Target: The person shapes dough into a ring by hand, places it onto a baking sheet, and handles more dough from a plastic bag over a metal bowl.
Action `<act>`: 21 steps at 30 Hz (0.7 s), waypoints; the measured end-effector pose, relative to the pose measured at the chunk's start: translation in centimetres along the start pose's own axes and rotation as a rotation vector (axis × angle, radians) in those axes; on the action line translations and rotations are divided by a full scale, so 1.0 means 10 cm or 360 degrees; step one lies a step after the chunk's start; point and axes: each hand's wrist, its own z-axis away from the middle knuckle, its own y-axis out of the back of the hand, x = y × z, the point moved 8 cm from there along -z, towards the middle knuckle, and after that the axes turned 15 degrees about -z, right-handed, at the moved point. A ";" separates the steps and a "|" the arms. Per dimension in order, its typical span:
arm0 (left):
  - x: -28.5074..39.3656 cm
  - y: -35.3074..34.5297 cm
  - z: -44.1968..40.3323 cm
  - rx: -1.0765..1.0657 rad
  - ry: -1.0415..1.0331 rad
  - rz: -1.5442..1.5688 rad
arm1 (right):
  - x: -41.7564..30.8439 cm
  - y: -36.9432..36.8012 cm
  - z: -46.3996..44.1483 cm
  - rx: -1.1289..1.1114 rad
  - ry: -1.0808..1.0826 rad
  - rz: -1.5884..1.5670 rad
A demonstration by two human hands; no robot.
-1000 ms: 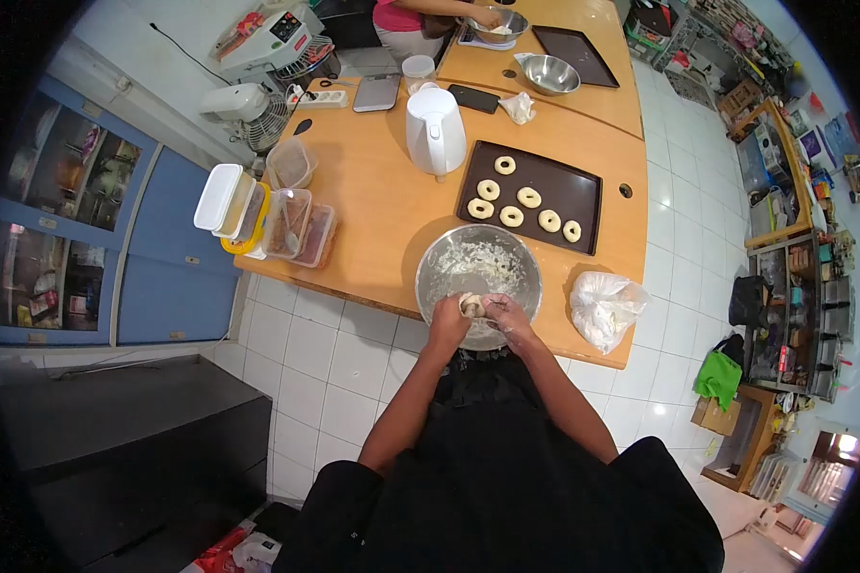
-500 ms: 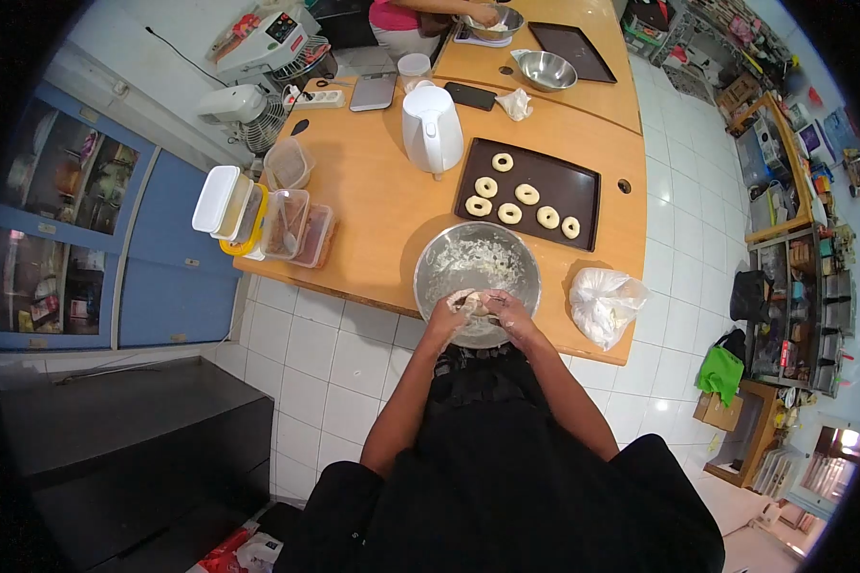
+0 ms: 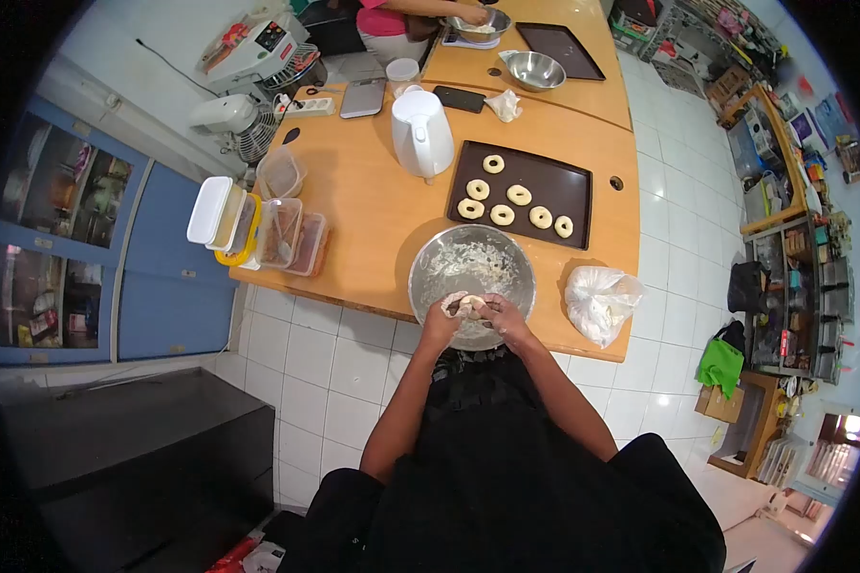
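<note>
Wooden table (image 3: 363, 234), flour-smeared steel bowl (image 3: 426, 264), tray (image 3: 562, 183) of seven dough rings (image 3: 510, 195), left hand (image 3: 439, 322) and right hand (image 3: 508, 320) gripping dough (image 3: 471, 305).

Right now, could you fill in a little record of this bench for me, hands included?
Left hand: gripping pale dough piece
Right hand: on the same piece
Piece's exact shape: unclear
Mixing bowl: beneath the hands, white residue inside
Baking tray: beyond the bowl, seven dough rings
Plastic bag: right of bowl, pale contents
White kettle: left of tray
</note>
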 end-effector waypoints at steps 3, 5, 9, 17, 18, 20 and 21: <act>0.13 0.02 -0.02 -0.0049 0.0098 0.0145 | -0.04 0.02 -0.02 0.0004 0.0036 -0.0120; 0.25 0.05 -0.03 -0.0139 0.0241 0.0124 | -0.16 0.01 0.00 0.0061 0.0059 -0.0135; 0.30 0.06 -0.21 -0.0199 0.0115 0.0171 | -0.33 0.06 -0.05 0.0091 0.0090 -0.0197; 0.87 -0.21 -0.71 -0.0389 0.0194 0.0047 | -1.00 0.32 0.00 0.0260 0.0246 -0.0311; 0.92 -0.29 -0.84 -0.0424 0.0154 0.0026 | -1.07 0.42 -0.03 0.0314 0.0292 -0.0264; 1.02 -0.45 -1.14 -0.0379 -0.0089 -0.0068 | -1.09 0.74 -0.25 0.0378 0.0444 -0.0229; 1.06 -0.56 -1.28 -0.0419 -0.0071 -0.0173 | -1.11 0.88 -0.35 0.0404 0.0512 -0.0213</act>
